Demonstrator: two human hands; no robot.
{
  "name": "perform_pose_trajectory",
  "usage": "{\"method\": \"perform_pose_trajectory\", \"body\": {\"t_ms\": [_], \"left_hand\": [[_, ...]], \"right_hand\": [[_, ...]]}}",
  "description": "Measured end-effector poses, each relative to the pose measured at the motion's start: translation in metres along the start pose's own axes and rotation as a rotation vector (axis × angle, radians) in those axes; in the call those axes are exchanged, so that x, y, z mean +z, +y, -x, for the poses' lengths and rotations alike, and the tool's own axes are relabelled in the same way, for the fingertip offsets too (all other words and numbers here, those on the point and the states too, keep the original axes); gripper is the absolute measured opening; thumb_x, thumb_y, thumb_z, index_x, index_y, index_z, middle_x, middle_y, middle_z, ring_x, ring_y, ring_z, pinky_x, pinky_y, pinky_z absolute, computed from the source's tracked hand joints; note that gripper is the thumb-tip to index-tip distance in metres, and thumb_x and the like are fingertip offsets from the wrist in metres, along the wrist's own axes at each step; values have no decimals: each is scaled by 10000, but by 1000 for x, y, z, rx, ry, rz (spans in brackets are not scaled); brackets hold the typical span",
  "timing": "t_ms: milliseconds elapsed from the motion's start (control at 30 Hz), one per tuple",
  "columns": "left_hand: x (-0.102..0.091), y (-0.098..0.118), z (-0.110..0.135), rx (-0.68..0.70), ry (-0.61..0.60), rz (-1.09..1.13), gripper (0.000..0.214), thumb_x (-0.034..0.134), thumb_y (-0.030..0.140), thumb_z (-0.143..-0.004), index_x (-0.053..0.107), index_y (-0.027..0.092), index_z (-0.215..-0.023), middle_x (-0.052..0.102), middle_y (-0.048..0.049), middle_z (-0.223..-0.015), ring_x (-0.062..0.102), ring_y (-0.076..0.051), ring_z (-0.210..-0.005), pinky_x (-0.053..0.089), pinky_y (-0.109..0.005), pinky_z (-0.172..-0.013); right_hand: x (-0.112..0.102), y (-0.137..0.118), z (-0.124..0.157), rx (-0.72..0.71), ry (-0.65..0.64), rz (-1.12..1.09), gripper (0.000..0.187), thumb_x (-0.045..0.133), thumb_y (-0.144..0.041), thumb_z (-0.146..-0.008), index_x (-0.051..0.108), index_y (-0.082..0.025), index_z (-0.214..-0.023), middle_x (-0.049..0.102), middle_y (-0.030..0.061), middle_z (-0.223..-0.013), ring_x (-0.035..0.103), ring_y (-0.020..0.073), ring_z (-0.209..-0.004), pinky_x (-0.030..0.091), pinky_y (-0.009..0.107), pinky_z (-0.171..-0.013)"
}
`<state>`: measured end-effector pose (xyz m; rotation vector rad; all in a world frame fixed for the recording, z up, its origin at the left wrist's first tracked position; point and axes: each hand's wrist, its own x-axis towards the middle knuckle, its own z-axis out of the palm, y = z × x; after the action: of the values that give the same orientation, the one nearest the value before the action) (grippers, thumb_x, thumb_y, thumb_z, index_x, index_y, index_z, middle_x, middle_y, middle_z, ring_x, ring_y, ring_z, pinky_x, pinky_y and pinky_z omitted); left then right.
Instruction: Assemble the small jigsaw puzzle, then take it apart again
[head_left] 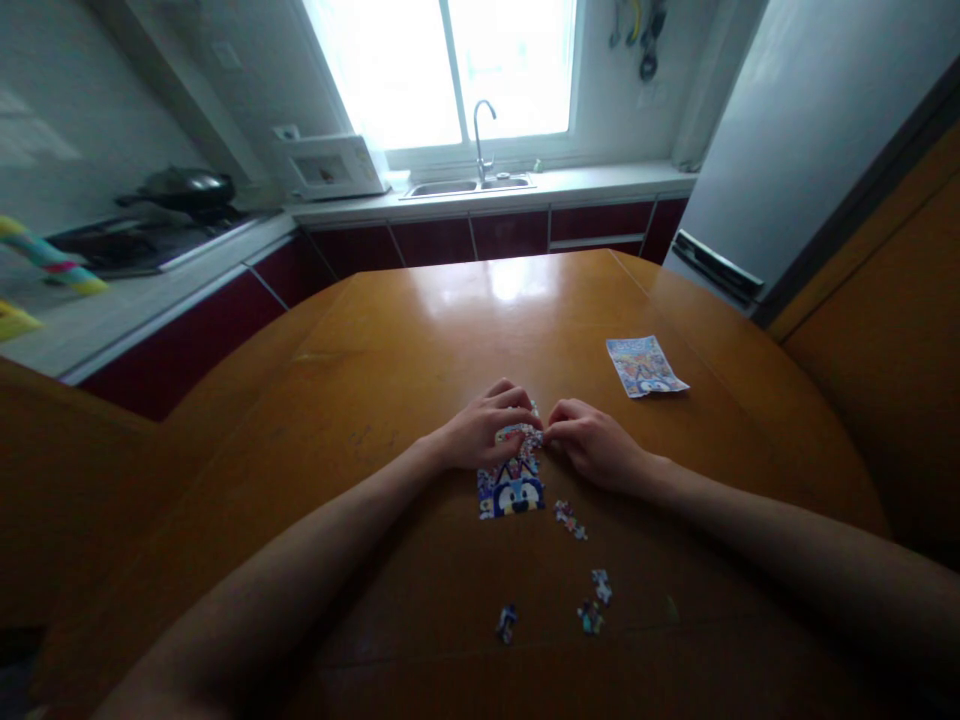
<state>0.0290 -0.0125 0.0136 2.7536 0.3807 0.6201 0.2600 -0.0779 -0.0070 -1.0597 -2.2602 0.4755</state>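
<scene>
A partly assembled jigsaw puzzle (pixel 517 496) with a blue cartoon face along its near edge lies on the wooden table. Across its upper part rests my left hand (pixel 487 428), fingers apart and bent over the pieces, hiding some of them. At the puzzle's right edge, my right hand (pixel 598 447) is closed in a pinch on a small puzzle piece, mostly covered by the fingertips. Just below that hand is a small strip of puzzle pieces (pixel 570 520). Nearer to me are more loose pieces (pixel 590 617), a light piece (pixel 601 586) and a dark cluster (pixel 507 623).
A creased picture sheet (pixel 646 366) lies to the right on the wooden table (pixel 390 350). Beyond the table are a counter with a sink (pixel 442 188) and a white microwave (pixel 330 167). A stove with a wok (pixel 187 188) stands left, a fridge (pixel 810 130) right.
</scene>
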Motion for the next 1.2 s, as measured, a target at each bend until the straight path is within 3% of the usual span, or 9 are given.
{"method": "perform_pose_trajectory", "body": {"t_ms": [133,433,1200], "left_hand": [[0,-5,2,4,32,-6,254,544,183,-844,731,241,-1005,583,-70,-954,482,-217,-954,468,-379,-883],[1,-9,2,15,-15,0,243,588,162,-818,763,280,-939,595,-54,-935,483,-208,-925,452,-366,-870],[4,-11,4,-14,-39,2,340,555,70,-782,758,278,-959,594,-51,-956,472,-203,-944,452,-344,-880]], "right_hand": [[0,0,0,-1,4,-8,214,570,-71,-861,730,-213,-843,615,50,-894,552,175,-858,457,314,-776],[0,0,0,-12,8,-2,237,552,-58,-863,732,-212,-853,610,51,-891,551,171,-844,455,308,-762],[0,2,0,-12,-2,-3,231,558,-36,-840,727,-193,-855,617,55,-888,547,178,-859,447,305,-775]]}}
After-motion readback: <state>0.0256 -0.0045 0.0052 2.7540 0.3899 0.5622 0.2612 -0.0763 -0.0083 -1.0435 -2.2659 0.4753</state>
